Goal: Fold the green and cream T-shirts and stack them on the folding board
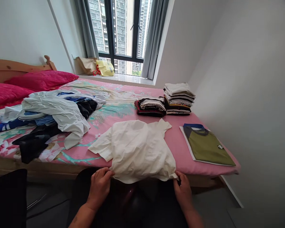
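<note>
A cream short-sleeved shirt (142, 148) lies spread on the bed's near edge, its hem toward me and slightly over the edge. My left hand (101, 183) pinches the hem's left corner between thumb and fingers. At the right corner of the same hem, my right hand (182, 186) has its fingers closed on the cloth. Both sleeves point outward, and the body of the shirt is wrinkled. Right of the shirt rests a folded olive-green T-shirt (204, 145) with a dark collar and a small panda patch, on top of other folded cloth.
Loose clothes (54, 110) are heaped on the left of the bed (123, 91). Behind the shirt stand a low folded stack (150, 107) and a taller stack (179, 98). Red pillows (42, 80) lie at the headboard. Bags (105, 68) sit on the windowsill. A black chair (8, 196) is at lower left.
</note>
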Demonstrator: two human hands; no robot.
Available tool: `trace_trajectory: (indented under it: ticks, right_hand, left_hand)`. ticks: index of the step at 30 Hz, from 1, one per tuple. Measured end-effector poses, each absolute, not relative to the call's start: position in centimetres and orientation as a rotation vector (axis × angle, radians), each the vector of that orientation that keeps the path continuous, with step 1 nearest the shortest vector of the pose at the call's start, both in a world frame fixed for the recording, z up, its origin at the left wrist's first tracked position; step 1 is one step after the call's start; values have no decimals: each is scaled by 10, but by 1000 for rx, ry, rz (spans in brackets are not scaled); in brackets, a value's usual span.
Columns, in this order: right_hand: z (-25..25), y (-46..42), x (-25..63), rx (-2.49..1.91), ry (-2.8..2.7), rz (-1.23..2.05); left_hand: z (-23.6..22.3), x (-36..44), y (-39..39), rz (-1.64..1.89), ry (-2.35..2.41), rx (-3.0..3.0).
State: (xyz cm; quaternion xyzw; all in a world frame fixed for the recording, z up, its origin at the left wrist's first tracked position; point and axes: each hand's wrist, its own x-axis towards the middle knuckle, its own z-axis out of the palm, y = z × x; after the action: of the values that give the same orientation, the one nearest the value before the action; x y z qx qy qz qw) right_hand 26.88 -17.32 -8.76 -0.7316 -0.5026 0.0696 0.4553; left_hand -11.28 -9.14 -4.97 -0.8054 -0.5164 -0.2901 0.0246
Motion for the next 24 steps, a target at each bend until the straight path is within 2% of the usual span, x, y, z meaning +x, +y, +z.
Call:
trace_trajectory:
  ticks: [4,8,13,16,19,24]
  right_hand:
    - [-71,-182,260,-1744,-1100,252]
    - [-50,-187,252,-1510,-862,480]
    - [-25,-177,256,-1471,-889,673]
    - [-19,-177,264,-1576,-959,668]
    - [-20,-185,280,-1634,-887,587]
    - [-29,-210,311,-1736,-828,533]
  left_hand:
    - [-45,-122,-89,-1060,-1532,-2501]
    - [-31,-108,-95,-1482,-1405,-2579]
    - [-11,-92,-100,-1791,-1623,-2502]
    - [5,-97,-97,-1729,-1932,-2375]
    - [28,-108,-90,-1632,-2253,-2486]
    - [68,-135,-89,-1346,-2365,-3219]
